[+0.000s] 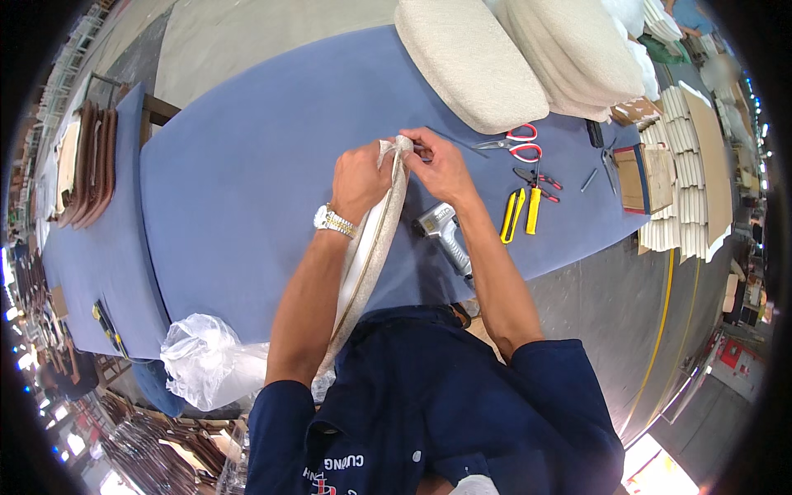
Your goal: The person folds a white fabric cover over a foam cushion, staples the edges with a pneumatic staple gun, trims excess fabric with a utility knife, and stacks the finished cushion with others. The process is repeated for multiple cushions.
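A beige fabric-covered cushion (pixel 373 256) stands on its edge between my forearms, with a white strip showing along its left side. At its far end, the fingers of my left hand (pixel 360 180) are closed on the cover's bunched cloth. My right hand (pixel 443 171) pinches the same gathered end from the other side. Just below my right wrist lies a grey pneumatic gun (pixel 446 238). Farther right are red-and-white scissors (pixel 525 152), red-handled cutters (pixel 540 183), a yellow utility knife (pixel 511 218) and a yellow-handled tool (pixel 533 209).
Blue cloth covers the worktable (pixel 272 157). Beige cushions (pixel 470 62) lie at its far right. Near the right edge stands a small box (pixel 646 177), beside stacked white pieces (pixel 681 169). A clear plastic bag (pixel 206 359) lies at the near left; brown curved panels (pixel 95 165) stand far left.
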A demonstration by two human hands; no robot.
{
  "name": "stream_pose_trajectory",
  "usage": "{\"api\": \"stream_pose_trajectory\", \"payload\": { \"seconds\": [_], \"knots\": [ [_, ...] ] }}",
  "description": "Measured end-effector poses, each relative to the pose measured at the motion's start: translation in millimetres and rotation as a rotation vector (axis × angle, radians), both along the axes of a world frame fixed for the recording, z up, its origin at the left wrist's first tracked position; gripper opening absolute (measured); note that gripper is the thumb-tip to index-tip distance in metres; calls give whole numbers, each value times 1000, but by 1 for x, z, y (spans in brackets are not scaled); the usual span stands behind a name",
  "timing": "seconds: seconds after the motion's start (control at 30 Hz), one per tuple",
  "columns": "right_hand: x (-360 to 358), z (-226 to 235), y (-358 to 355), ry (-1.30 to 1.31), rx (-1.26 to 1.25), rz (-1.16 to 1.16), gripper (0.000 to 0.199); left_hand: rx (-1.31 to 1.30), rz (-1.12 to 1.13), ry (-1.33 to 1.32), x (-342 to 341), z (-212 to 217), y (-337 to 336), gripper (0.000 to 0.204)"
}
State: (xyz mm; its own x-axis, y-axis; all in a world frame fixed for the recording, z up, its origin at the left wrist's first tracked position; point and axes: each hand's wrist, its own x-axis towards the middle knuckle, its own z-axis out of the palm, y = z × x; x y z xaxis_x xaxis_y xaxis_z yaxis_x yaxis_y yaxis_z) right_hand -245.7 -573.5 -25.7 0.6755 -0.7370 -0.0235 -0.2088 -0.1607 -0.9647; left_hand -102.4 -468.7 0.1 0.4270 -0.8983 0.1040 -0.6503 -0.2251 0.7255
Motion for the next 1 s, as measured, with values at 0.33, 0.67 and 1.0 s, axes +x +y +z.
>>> {"api": "stream_pose_trajectory", "payload": {
  "seconds": [0.33, 0.67, 1.0],
  "knots": [
    [8, 17, -23, 221, -136, 87, 37, 74, 115, 44, 0, -14, -14, 27],
    [19, 56, -48, 511, -390, 444, 20, 162, -47, 362, 7, -12, 1, 35],
    [2, 29, -68, 388, -248, 401, 15, 305, 106, 227, -13, -13, -23, 29]
  ]
}}
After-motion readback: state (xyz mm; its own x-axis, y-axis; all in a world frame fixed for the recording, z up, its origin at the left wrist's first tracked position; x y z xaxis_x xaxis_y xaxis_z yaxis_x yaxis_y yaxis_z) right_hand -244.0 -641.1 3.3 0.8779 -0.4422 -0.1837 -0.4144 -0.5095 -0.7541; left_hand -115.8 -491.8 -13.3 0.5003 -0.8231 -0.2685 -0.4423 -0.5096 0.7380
